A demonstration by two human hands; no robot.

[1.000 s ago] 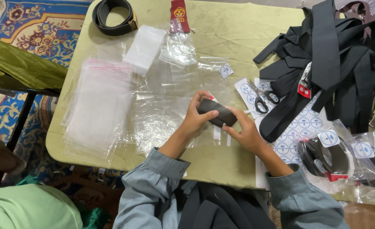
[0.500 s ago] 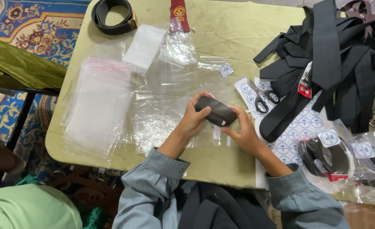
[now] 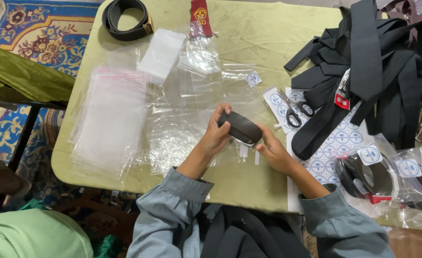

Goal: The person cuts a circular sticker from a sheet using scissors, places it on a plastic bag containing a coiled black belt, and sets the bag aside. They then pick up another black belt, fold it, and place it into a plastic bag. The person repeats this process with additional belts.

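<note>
Both of my hands hold a rolled-up black belt [image 3: 242, 126] above the near middle of the green table [image 3: 249, 28]. My left hand [image 3: 215, 134] grips the roll's left end, thumb on top. My right hand [image 3: 273, 153] closes on its lower right end. Under the hands lie loose clear plastic bags [image 3: 182, 129] and two small white strips [image 3: 243, 151].
A stack of clear zip bags [image 3: 110, 119] lies at the left. Scissors [image 3: 294, 112] rest on sticker sheets [image 3: 335, 143] to the right. A heap of black belts [image 3: 383, 67] fills the far right. Bagged belts [image 3: 378, 177] sit near right. A coiled belt [image 3: 125, 19] and a red tag [image 3: 200, 16] lie at the back.
The rolled belt has tilted and shifted slightly in my hands; my right hand has slid lower along its right end. Nothing else on the table has moved.
</note>
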